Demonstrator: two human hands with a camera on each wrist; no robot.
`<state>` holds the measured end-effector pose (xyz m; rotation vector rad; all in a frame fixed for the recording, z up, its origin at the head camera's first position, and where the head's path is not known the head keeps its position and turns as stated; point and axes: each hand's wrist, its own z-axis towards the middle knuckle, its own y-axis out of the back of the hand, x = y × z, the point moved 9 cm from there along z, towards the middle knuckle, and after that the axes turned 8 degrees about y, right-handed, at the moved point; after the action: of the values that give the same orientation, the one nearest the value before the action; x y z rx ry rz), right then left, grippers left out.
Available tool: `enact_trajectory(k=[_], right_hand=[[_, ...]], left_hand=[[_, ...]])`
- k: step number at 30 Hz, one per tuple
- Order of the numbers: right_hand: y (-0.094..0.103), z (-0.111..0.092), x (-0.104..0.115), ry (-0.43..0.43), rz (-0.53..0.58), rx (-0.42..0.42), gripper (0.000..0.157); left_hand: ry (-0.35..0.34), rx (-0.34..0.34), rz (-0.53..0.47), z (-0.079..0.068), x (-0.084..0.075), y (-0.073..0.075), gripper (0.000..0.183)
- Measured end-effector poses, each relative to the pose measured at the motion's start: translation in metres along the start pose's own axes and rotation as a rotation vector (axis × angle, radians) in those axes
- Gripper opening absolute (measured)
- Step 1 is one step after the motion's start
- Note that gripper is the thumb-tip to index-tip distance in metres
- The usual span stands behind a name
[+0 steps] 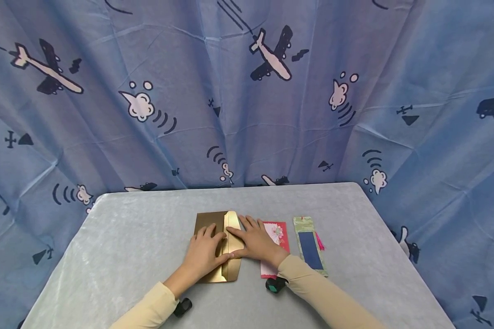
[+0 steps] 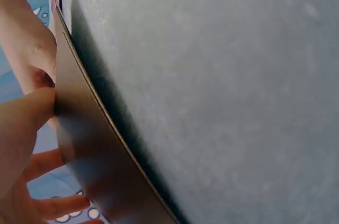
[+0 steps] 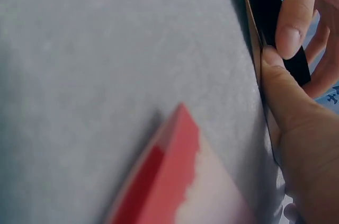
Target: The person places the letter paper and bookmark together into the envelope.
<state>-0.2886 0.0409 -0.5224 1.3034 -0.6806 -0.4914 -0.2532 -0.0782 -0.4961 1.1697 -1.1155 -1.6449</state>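
Red card point(image 1: 277, 233) beside green strip point(image 1: 310, 247), perhaps bookmark; pink tassel point(image 1: 319, 241) at its edge; airplane-print curtain point(image 1: 247, 109) behind pale table point(image 1: 123, 246).

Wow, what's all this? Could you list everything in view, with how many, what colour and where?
Table: one, pale grey, foreground
Curtain: one, blue with plane prints, behind table
Envelope: one, gold and brown, on table
Card: one, red and pink, right of envelope
Patterned strip: one, green with dark-blue panel, right of card
Tassel: one, pink, beside strip
Wrist devices: two, black, one at each wrist
Sleeves: two, cream, on forearms
Left hand: one, bare, on envelope
Right hand: one, bare, on envelope
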Motion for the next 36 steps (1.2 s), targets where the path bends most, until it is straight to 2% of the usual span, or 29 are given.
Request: enact_trajectory(k=[5, 8, 10, 13, 16, 20, 25, 29, 36], right_hand=[[0.000, 0.000, 0.000, 0.000, 0.016, -0.004, 0.083], [0.000, 0.000, 0.000, 0.001, 0.017, -0.009, 0.084], [0.000, 0.000, 0.000, 0.005, 0.016, -0.018, 0.084], [0.000, 0.000, 0.000, 0.012, 0.014, -0.028, 0.084], [0.001, -0.001, 0.001, 0.017, 0.015, -0.032, 0.083], [0.002, -0.001, 0.002, 0.019, 0.010, -0.037, 0.083], [0.003, -0.002, 0.004, 0.015, 0.021, -0.029, 0.083], [0.002, -0.002, 0.003, 0.010, 0.023, -0.026, 0.084], [0.002, -0.002, 0.000, 0.004, 0.019, -0.041, 0.084]], left_hand=[[-0.010, -0.023, 0.013, 0.000, -0.004, 0.005, 0.033], [-0.006, 0.007, 0.043, -0.002, -0.007, 0.004, 0.029], [0.022, 0.047, 0.072, -0.002, -0.007, 0.002, 0.031], [0.082, 0.116, 0.101, -0.004, -0.004, -0.001, 0.036], [0.128, 0.174, 0.114, -0.006, -0.002, -0.001, 0.052], [0.133, 0.209, 0.131, -0.009, -0.005, 0.001, 0.079], [0.156, 0.244, 0.130, -0.011, -0.006, 0.002, 0.088], [0.158, 0.242, 0.116, -0.012, -0.006, 0.002, 0.094], [0.130, 0.189, 0.102, -0.012, -0.006, 0.002, 0.104]])
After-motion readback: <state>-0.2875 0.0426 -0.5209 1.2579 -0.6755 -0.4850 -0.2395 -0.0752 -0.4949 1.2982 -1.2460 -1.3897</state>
